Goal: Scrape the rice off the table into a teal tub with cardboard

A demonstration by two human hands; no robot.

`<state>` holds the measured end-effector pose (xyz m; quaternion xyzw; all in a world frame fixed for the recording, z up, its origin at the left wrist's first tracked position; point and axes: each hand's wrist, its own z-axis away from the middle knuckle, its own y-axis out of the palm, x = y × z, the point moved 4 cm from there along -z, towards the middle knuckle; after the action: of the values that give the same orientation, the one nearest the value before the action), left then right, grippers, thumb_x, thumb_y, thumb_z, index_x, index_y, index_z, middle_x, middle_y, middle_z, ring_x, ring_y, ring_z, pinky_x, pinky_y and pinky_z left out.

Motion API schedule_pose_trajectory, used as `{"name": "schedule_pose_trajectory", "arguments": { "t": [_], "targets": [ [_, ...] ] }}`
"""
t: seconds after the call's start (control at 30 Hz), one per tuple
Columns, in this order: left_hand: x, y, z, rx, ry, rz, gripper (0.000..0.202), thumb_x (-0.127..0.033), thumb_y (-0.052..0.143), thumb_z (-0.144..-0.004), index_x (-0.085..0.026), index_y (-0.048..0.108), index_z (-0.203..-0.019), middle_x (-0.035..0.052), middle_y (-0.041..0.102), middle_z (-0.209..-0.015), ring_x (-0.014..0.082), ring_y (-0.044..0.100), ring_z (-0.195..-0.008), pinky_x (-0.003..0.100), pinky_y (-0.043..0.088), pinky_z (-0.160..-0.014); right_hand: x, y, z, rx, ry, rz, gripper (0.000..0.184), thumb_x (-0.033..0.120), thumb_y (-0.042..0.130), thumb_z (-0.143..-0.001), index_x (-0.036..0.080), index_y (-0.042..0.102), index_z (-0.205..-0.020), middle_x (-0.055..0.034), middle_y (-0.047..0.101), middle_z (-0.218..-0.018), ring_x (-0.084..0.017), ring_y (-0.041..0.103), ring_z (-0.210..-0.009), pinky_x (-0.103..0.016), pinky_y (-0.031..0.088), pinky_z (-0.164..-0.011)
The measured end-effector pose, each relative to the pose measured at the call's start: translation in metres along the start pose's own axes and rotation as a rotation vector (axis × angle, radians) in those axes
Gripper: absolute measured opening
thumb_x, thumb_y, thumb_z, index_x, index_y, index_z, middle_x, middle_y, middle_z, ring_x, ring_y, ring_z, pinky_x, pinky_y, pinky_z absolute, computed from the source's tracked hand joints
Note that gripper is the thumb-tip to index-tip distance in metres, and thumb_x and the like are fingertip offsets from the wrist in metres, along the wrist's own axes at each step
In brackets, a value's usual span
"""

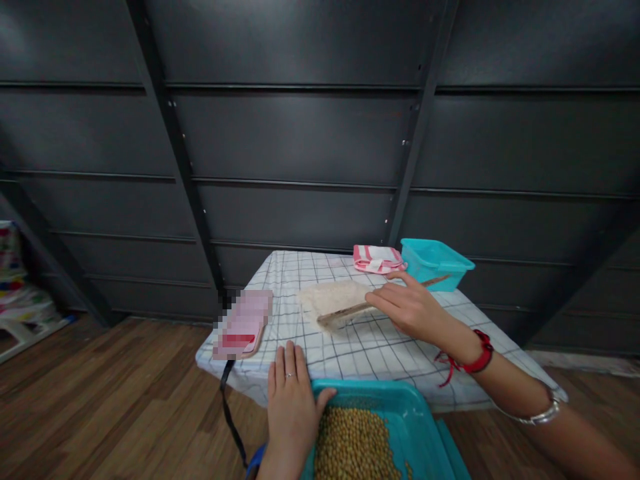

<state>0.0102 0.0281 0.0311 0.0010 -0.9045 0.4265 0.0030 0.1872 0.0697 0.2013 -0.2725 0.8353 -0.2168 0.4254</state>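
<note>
A blurred pink object [245,323] lies left of the left hand [291,407], whose fingers are straight and close together, thumb spread over the rim of a blue tray [420,427]. Ahead of those fingertips is a pale patch [337,293]; beside the thumb, beans [355,443] lie in the tray. A stick [345,312] slants from the patch into the right hand [407,303], its fingers bent snugly round it. Beyond those fingers sit a striped towel [377,259] and blue basket [435,270].
</note>
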Motion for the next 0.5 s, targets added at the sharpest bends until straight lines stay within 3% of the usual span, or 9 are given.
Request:
{"name": "schedule_pose_trajectory", "arguments": {
  "t": [0.27,0.5],
  "targets": [
    [0.000,-0.003,-0.001,0.018,0.015,0.022,0.074,-0.060,0.044,-0.075,-0.001,0.049,-0.119,0.0248,0.051,-0.124,0.0367,0.043,-0.117,0.050,0.037,-0.095,0.003,-0.017,0.012,0.020,-0.002,-0.003,0.031,0.001,0.031,-0.085,0.015,0.059,-0.087,-0.0029,0.064,-0.071,-0.013,0.052,-0.064,-0.035,0.036,-0.082],
    [0.002,0.000,0.000,0.032,0.025,0.007,0.074,-0.062,0.038,-0.077,-0.004,0.047,-0.122,0.0229,0.049,-0.127,0.0351,0.041,-0.120,0.050,0.036,-0.095,0.003,-0.037,0.024,0.032,0.005,-0.049,0.035,-0.004,0.030,-0.079,0.016,0.057,-0.090,-0.0023,0.065,-0.073,-0.013,0.055,-0.065,-0.034,0.038,-0.081]
  ]
}}
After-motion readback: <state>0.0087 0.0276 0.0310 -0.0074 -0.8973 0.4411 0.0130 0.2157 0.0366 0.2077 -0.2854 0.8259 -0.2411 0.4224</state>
